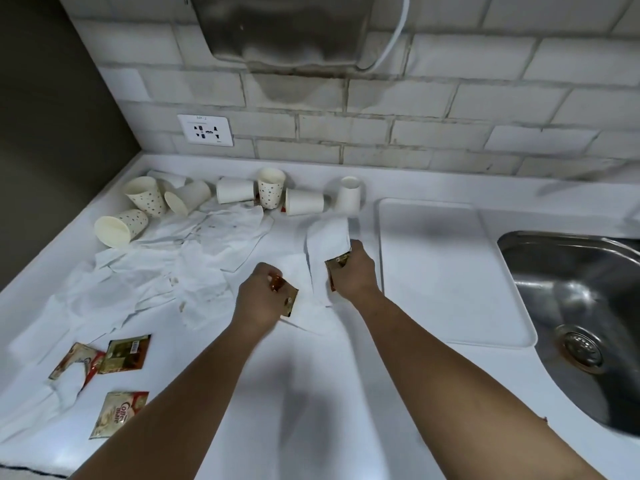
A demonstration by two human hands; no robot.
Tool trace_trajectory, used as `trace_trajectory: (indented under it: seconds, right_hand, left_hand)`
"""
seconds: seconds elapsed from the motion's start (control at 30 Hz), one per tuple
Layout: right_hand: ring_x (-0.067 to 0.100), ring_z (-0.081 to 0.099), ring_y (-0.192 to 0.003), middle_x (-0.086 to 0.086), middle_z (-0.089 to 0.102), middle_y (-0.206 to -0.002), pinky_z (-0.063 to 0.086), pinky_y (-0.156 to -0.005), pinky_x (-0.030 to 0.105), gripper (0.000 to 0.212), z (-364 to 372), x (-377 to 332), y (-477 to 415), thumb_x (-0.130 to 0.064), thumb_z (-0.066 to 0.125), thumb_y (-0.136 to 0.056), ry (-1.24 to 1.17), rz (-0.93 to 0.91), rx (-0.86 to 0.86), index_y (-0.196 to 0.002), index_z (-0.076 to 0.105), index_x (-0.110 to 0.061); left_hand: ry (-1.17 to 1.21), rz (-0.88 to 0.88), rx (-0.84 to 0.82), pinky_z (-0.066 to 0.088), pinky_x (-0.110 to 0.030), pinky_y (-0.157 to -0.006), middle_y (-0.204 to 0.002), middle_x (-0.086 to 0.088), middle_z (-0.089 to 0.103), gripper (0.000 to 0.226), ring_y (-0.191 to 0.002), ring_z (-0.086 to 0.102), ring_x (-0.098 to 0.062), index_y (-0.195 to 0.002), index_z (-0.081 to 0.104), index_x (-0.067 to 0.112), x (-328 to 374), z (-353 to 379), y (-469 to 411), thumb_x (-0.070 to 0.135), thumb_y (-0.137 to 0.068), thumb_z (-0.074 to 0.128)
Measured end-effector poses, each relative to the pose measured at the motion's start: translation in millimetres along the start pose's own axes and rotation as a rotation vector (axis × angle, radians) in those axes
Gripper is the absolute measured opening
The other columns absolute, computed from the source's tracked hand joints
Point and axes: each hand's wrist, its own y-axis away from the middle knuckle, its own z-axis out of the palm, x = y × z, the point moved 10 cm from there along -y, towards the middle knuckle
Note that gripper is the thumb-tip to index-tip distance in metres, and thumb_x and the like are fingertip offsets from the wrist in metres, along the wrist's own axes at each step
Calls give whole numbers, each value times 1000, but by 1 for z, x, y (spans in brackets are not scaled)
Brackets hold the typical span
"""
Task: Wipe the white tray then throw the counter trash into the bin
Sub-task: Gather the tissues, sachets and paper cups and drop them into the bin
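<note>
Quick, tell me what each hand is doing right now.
Left hand: closed on a brown sachet.
Right hand: closed on a white tissue and another brown sachet.

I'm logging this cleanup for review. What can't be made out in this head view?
- The bin: out of frame.
- Sachet in the left hand: print blurred, fingers partly cover it.
- Sachet and tissue in the right hand: mostly hidden by the palm.
- Sink: cut by the right edge.
- White tray: whether wiped, unclear.
</note>
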Motion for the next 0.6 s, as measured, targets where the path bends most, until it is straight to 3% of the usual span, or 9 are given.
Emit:
trace_trajectory:
  seconds: [0.1, 0.27, 0.4, 0.47, 0.6]
  right_hand:
    - [17, 62, -77, -6, 63, -82, 41, -53, 8, 17, -17, -12, 23, -22, 56, -100, -27, -66, 42, -103, 60, -6]
    - [17, 58, -75, -2, 62, -82, 48, -65, 31, 13, -31, -24, 84, -24, 51, -96, -169, -60, 58, -90, 55, -13]
    - [9, 45, -59, -14, 48, -61, 38, -55, 22, 17, -32, -26, 157, -27, 49, -86, -263, -65, 96, -71, 44, -21]
    - [9, 42, -59, -13, 45, -61, 37, -56, 22, 17, -25, -21, 191, -26, 48, -85, -310, -54, 81, -69, 43, -21]
    - [11, 55, -64, -4, 61, -72, 43, -59, 24, 16, -10, -8, 252, -32, 47, -87, -297, -41, 35, -83, 58, -20]
  left_hand:
    - [150, 6, 60, 41, -14, -63, -97, 10, 65, 27, -83, 61, 0, -121, 55, 27, -1, -32, 16, 17, -97, 63]
    - [325, 51, 93, 47, -28, -65, -108, 0, 65, 30, -83, 64, -14, -123, 54, 31, -1, -77, 60, 13, -104, 40]
    - [384, 74, 82, 45, -19, -64, -108, 5, 66, 30, -87, 64, -7, -115, 59, 33, -11, -101, 106, 15, -102, 40]
    - [408, 114, 36, 44, -12, -61, -98, 13, 68, 31, -81, 65, -2, -116, 59, 35, -16, -105, 129, 13, -100, 43]
    - [446, 176, -77, 48, -9, -63, -94, 23, 67, 44, -83, 68, -2, -131, 49, 42, -39, -105, 171, 16, -96, 52]
